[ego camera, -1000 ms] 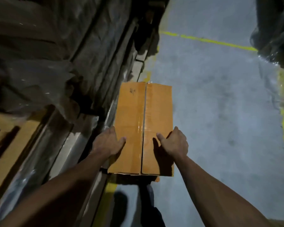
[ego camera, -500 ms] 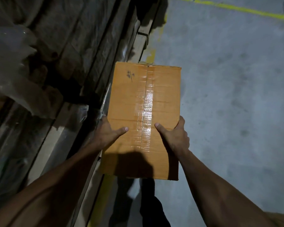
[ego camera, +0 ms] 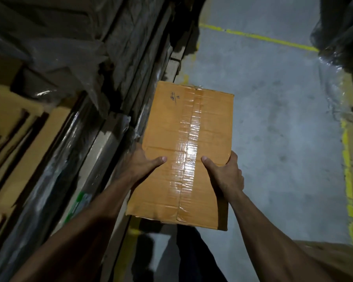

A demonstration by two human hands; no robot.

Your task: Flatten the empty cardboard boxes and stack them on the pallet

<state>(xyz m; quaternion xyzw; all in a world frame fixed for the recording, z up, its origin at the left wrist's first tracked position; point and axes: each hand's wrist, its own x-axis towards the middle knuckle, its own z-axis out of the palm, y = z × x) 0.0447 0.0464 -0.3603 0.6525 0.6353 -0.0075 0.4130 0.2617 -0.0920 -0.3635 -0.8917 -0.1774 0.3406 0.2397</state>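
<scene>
A closed brown cardboard box (ego camera: 171, 127), its top seam sealed with clear tape, is held in front of me above the floor. My left hand (ego camera: 143, 163) grips its left edge, thumb lying on the top face. My right hand (ego camera: 224, 176) grips the right edge, thumb on top and fingers wrapped round the side. Small handwriting marks the far left of the top face. The fingers under the box are hidden.
Plastic-wrapped stacks of flat cardboard (ego camera: 73, 110) on a pallet fill the left side. Grey concrete floor (ego camera: 273, 119) with yellow lines (ego camera: 261, 37) lies to the right. More wrapped goods (ego camera: 342, 27) stand at the far right. My dark-trousered legs (ego camera: 192, 253) show below the box.
The box has come up off the floor and closer to me, held in both hands. Both thumbs have shifted onto its top face as my hands took the side edges.
</scene>
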